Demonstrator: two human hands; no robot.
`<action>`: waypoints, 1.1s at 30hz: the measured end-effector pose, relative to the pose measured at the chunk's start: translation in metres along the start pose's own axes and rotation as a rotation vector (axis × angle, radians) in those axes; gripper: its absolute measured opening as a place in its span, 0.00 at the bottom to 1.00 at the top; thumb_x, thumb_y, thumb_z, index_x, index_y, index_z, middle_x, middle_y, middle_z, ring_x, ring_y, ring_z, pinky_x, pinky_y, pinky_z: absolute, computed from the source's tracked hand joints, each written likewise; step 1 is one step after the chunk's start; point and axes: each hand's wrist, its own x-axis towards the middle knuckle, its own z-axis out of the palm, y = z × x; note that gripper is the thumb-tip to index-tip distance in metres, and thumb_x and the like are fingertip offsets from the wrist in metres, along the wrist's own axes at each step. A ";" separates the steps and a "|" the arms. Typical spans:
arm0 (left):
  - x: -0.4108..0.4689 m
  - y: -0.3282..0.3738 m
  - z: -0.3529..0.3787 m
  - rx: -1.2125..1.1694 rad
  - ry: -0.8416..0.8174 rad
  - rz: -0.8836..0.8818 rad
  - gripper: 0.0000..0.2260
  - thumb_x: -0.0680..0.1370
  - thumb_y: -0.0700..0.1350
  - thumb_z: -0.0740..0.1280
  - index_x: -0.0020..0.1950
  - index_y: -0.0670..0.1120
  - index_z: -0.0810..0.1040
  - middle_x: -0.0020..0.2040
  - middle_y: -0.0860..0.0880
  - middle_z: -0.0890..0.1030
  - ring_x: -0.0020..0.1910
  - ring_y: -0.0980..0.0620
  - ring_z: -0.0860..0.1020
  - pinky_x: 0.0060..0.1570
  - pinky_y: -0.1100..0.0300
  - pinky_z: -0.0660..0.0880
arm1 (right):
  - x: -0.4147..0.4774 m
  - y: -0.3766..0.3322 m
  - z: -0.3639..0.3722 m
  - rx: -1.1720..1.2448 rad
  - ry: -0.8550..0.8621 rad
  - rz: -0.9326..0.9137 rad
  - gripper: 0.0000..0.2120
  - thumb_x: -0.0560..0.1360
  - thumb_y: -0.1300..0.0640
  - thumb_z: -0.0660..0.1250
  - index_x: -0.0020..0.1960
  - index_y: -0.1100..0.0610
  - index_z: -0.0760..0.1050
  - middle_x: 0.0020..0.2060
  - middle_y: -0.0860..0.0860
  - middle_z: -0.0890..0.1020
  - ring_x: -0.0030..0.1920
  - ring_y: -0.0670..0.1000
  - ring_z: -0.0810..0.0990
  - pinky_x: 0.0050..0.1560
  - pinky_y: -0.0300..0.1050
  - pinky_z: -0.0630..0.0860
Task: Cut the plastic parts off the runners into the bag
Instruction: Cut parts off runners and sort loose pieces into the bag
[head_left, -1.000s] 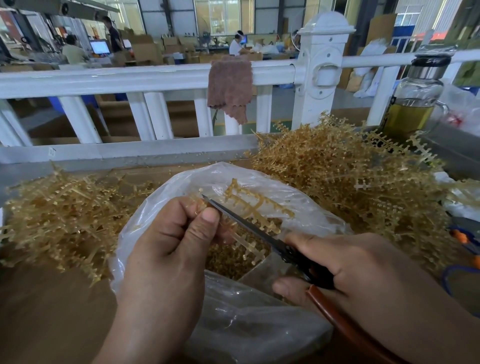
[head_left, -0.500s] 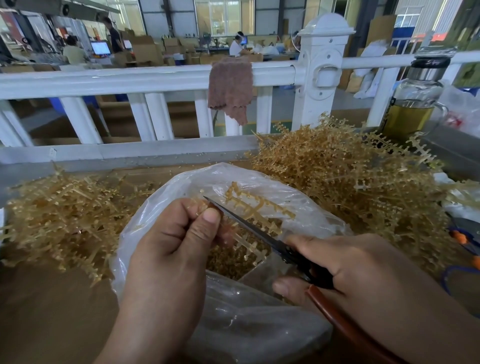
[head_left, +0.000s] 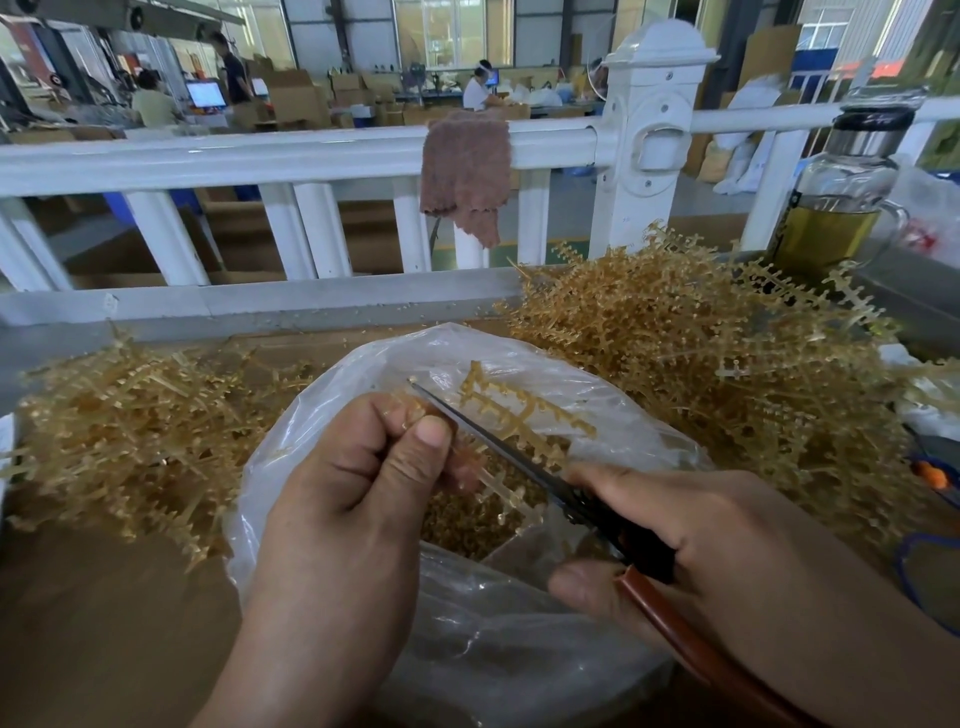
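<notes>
My left hand (head_left: 348, 499) pinches an amber plastic runner (head_left: 519, 410) over the open mouth of a clear plastic bag (head_left: 467, 649). Small amber cut parts (head_left: 467, 525) lie inside the bag. My right hand (head_left: 727, 561) grips black scissors (head_left: 519, 457) with a brown handle; the blades lie nearly closed across the runner, tip by my left thumb. Part of the runner is hidden behind my left fingers.
A tall heap of uncut amber runners (head_left: 701, 364) lies at the right, another runner heap (head_left: 130, 426) at the left, both on the brown table. A white railing (head_left: 311, 156) with a brown cloth (head_left: 465, 171) stands behind. A glass bottle (head_left: 841, 192) stands at far right.
The scissor blades and the runner have barely shifted. Both hands stay in the same place over the bag.
</notes>
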 end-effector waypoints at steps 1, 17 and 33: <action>0.000 0.000 0.000 -0.004 0.000 -0.001 0.14 0.75 0.60 0.65 0.42 0.51 0.80 0.39 0.50 0.85 0.42 0.49 0.84 0.52 0.40 0.79 | 0.000 0.000 0.000 -0.004 -0.001 -0.003 0.38 0.61 0.19 0.51 0.67 0.34 0.60 0.51 0.38 0.81 0.51 0.37 0.78 0.50 0.38 0.76; -0.004 0.007 0.002 0.022 -0.036 -0.069 0.08 0.76 0.53 0.66 0.38 0.54 0.79 0.36 0.51 0.85 0.38 0.55 0.83 0.45 0.57 0.75 | 0.000 0.003 0.003 -0.015 0.068 -0.026 0.35 0.65 0.20 0.52 0.64 0.38 0.67 0.43 0.39 0.84 0.42 0.36 0.80 0.44 0.35 0.76; -0.003 0.008 0.001 0.081 -0.083 -0.231 0.10 0.77 0.48 0.68 0.37 0.49 0.80 0.33 0.51 0.84 0.33 0.57 0.81 0.35 0.69 0.73 | -0.001 -0.007 -0.005 -0.023 -0.066 0.069 0.36 0.63 0.23 0.50 0.58 0.44 0.77 0.36 0.43 0.82 0.38 0.38 0.80 0.40 0.36 0.75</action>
